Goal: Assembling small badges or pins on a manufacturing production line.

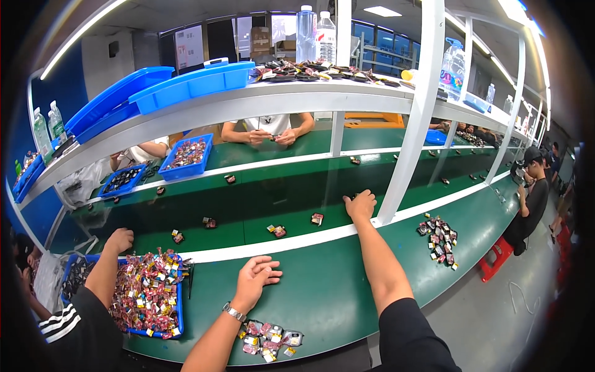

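While a small heap of wrapped parts (268, 338) lies nearest, just beside the left wrist, the left hand (255, 277) rests empty on the green table (334, 279), fingers loosely curled; farther out, the right hand (361, 205) reaches across to the conveyor belt (260, 204), palm down, seemingly holding nothing, nearest a small part (317, 219) to its left

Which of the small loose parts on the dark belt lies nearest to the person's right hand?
The one at the belt's near edge, just left of the right hand. The other parts lie farther left.
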Tool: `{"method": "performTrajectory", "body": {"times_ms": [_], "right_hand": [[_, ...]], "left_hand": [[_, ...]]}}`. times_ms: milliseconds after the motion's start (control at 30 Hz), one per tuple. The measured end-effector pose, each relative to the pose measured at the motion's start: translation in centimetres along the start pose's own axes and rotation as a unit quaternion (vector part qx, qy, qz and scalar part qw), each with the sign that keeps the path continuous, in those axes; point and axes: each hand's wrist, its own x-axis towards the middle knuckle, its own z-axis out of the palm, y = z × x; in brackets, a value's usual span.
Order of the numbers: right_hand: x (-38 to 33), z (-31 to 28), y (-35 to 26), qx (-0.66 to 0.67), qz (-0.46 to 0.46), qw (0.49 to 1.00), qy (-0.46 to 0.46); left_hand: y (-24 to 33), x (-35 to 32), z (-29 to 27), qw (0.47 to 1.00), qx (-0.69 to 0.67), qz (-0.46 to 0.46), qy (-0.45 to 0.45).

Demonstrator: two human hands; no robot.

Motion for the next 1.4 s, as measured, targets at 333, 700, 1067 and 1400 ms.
{"method": "performTrajectory", "body": {"times_ms": [333,700,1067,1400], "right_hand": [[-1.0,-0.2,3.9,0.360,-0.220,0.901,-0.098],[-19.1,-12.3,-5.0,0.270,-0.505,0.692,-0.439],[-23.6,-8.7,-6.3,0.298,-0.464,0.821,-0.150],[-21.9,-8.3,-5.3,0.259,-0.552,0.772,-0.177]], "left_hand": [[-0.2,0.5,0.6,1.000,0.009,-0.007,-0.020],[1.0,-0.2,-0.3,0.983,-0.032,-0.074,-0.165],[0.5,-0.2,-1.2,0.979,-0.184,-0.054,-0.069],[0.6,-0.5,-1.0,0.979,-0.178,-0.047,-0.089]]}}
